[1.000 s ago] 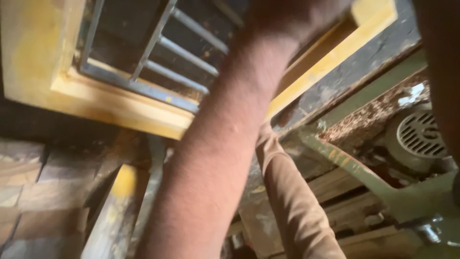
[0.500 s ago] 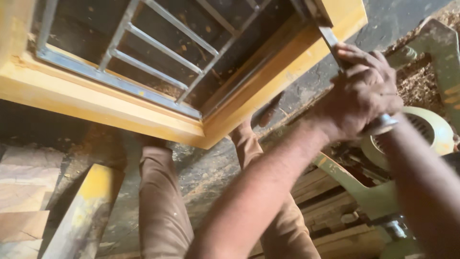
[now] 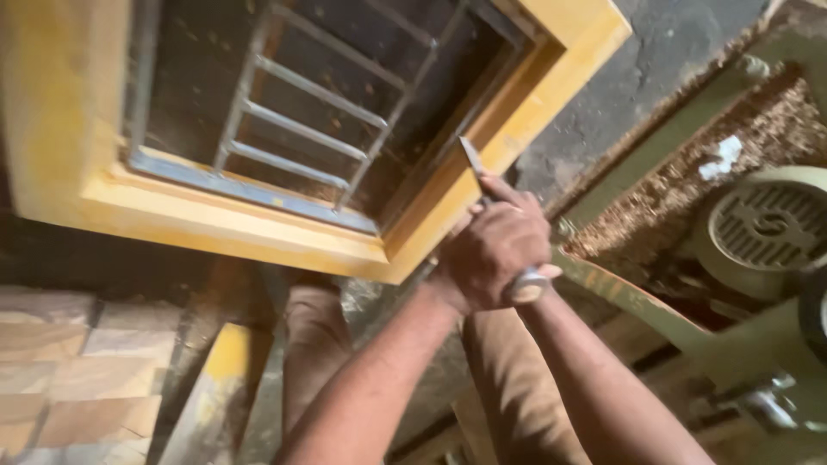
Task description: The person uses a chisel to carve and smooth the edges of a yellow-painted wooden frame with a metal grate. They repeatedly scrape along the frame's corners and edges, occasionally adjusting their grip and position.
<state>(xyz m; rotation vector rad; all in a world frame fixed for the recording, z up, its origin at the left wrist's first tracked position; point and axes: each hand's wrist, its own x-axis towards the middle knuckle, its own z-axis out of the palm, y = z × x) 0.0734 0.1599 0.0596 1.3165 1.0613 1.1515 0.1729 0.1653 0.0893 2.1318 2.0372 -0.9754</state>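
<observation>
1. We have both hands wrapped on one chisel (image 3: 473,164): the left hand (image 3: 482,250) clamped round the handle, the right hand (image 3: 525,280) closed over the butt end just behind it.
2. The blade runs up from the grip and meets the inner edge of the yellow window frame (image 3: 482,146), beside the metal grille (image 3: 310,129).
3. We judge it best to keep the blade low along the wood and push steadily, wrists locked.
4. We keep our legs (image 3: 508,379), directly below the grip, out of the blade's line.
</observation>
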